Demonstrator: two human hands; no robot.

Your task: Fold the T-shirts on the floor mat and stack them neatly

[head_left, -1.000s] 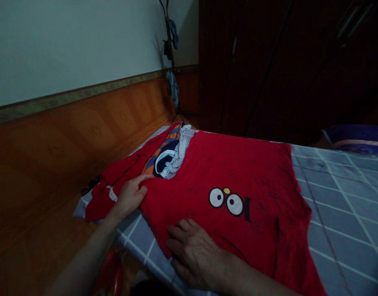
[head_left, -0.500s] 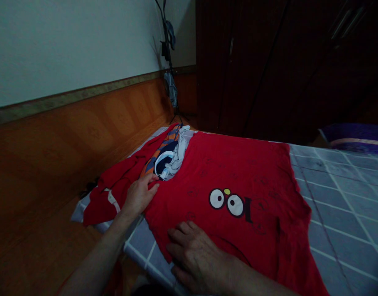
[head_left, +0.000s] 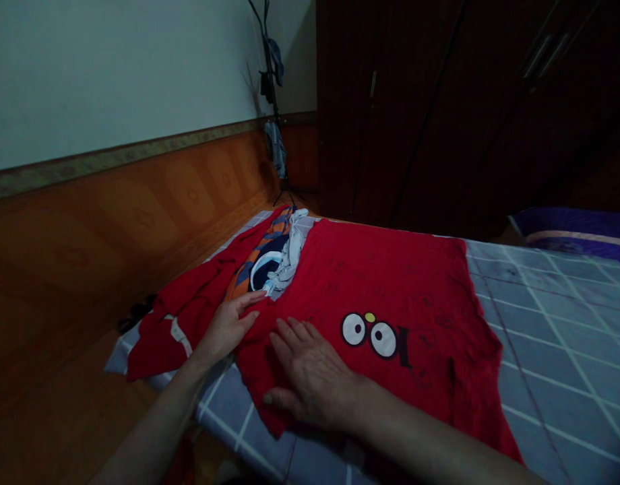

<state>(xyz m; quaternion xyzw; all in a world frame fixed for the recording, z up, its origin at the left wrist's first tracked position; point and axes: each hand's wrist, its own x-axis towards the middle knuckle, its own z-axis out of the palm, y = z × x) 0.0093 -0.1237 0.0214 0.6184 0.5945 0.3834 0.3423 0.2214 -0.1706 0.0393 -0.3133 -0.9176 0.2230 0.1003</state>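
A red T-shirt [head_left: 385, 276] with two cartoon eyes and a yellow dot printed on it lies spread over the bed. My left hand [head_left: 232, 330] rests at the shirt's left edge, thumb and fingers apart and stretched toward the neighbouring clothes. Flat on the lower left part of the shirt is my right hand [head_left: 315, 377], fingers extended and holding nothing. Just beyond my left fingertips lie a rumpled grey garment [head_left: 292, 252], a navy one with a pale collar [head_left: 266, 269] and an orange-and-blue striped one [head_left: 239, 279].
Another red garment [head_left: 189, 293] lies on the bed's left corner. The bed has a grey checked sheet [head_left: 552, 323]. A coat stand [head_left: 274, 101] is in the corner, beside a dark wardrobe [head_left: 416, 101]. Something purple [head_left: 577, 229] is at the right.
My right hand has moved up and forward over the red T-shirt, and its fingers have straightened. My left hand has barely moved. The view has shifted slightly.
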